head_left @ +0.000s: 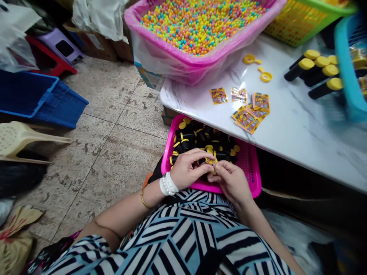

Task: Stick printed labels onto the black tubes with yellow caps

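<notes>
the left hand [190,168] curls its thumb and fingers around a small yellow piece [211,162], which lies between the fingertips of both hands, above the pink basket [255,172]. the right hand [231,179] pinches its near end. black tubes [186,144] with yellow caps fill the basket beneath.

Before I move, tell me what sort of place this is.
Probably a small packing workshop: a pink tub heaped with coloured balls, a bright pink basket of yellow-capped black tubes, and printed packets on the table.
</notes>
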The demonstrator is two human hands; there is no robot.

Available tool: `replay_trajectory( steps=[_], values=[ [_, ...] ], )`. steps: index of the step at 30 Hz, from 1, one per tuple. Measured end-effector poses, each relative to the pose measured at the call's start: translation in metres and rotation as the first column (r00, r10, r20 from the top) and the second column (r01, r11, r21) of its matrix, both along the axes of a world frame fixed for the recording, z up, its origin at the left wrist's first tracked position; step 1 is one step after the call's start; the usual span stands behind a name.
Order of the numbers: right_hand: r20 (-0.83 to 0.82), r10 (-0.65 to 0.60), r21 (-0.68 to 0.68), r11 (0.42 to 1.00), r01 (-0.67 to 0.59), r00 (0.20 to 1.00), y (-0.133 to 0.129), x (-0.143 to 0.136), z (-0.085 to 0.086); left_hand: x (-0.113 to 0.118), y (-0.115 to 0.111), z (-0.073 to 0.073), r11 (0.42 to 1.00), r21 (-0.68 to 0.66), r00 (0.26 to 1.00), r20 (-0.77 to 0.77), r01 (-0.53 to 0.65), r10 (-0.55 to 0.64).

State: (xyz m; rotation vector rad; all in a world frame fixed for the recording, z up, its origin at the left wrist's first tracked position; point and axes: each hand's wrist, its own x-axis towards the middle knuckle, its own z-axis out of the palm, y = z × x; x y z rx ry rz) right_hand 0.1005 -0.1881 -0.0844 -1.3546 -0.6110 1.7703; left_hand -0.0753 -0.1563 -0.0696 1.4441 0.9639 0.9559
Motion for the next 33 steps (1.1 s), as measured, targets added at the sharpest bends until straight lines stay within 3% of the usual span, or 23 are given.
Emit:
replay_trajectory(
  steps=[3, 5, 7, 10, 12, 16, 19, 22, 25, 27, 31, 33],
  values=[
    [-0.073, 0.033, 0.013, 0.999, -0.032, 0.997, -0.002, 0.003, -0.005, -0.001, -0.001, -0.002, 0.989, -0.145, 1.000, 0.022, 0.009, -0.006],
    [0.006, 0.056, 0.107, 0.993, -0.056, 0.998, -0.004, 0.007, -0.004, 0.000, -0.004, -0.004, 0.941, -0.339, 0.997, 0.082, 0.015, 0.014],
    [0.170, 0.067, 0.284, 0.952, -0.114, 0.983, -0.006, 0.010, 0.000, 0.002, -0.007, -0.005, 0.876, -0.483, 0.991, 0.123, 0.012, 0.055],
    [0.422, 0.023, 0.558, 0.781, -0.280, 0.906, -0.011, 0.006, 0.008, 0.005, -0.013, -0.004, 0.814, -0.580, 0.973, 0.198, 0.023, 0.114],
    [0.477, -0.085, 0.681, 0.665, -0.307, 0.875, -0.015, 0.001, 0.010, 0.005, -0.017, -0.004, 0.784, -0.617, 0.952, 0.279, 0.074, 0.130],
    [0.458, -0.188, 0.782, 0.550, -0.293, 0.869, -0.024, -0.007, 0.007, 0.006, -0.025, -0.004, 0.751, -0.660, 0.958, 0.223, 0.012, 0.180],
    [0.502, -0.143, 0.748, 0.567, -0.345, 0.853, -0.025, -0.007, 0.008, 0.007, -0.029, -0.001, 0.748, -0.662, 0.959, 0.178, -0.050, 0.222],
    [0.539, -0.075, 0.706, 0.584, -0.401, 0.839, -0.022, -0.006, 0.015, 0.005, -0.032, 0.007, 0.745, -0.667, 0.938, 0.272, 0.022, 0.216],
    [0.514, -0.112, 0.757, 0.526, -0.388, 0.851, -0.021, -0.007, 0.021, -0.003, -0.034, 0.013, 0.708, -0.694, 0.902, 0.381, 0.134, 0.202],
    [0.507, -0.132, 0.770, 0.513, -0.379, 0.852, -0.022, -0.008, 0.020, -0.008, -0.036, 0.014, 0.706, -0.695, 0.902, 0.381, 0.136, 0.201],
    [0.484, -0.093, 0.700, 0.638, -0.321, 0.870, -0.030, -0.012, 0.013, -0.011, -0.043, 0.011, 0.754, -0.656, 0.906, 0.335, 0.028, 0.258],
    [0.488, -0.086, 0.671, 0.673, -0.311, 0.869, -0.036, -0.015, 0.010, -0.009, -0.046, 0.011, 0.777, -0.630, 0.902, 0.330, -0.010, 0.279]
  ],
)
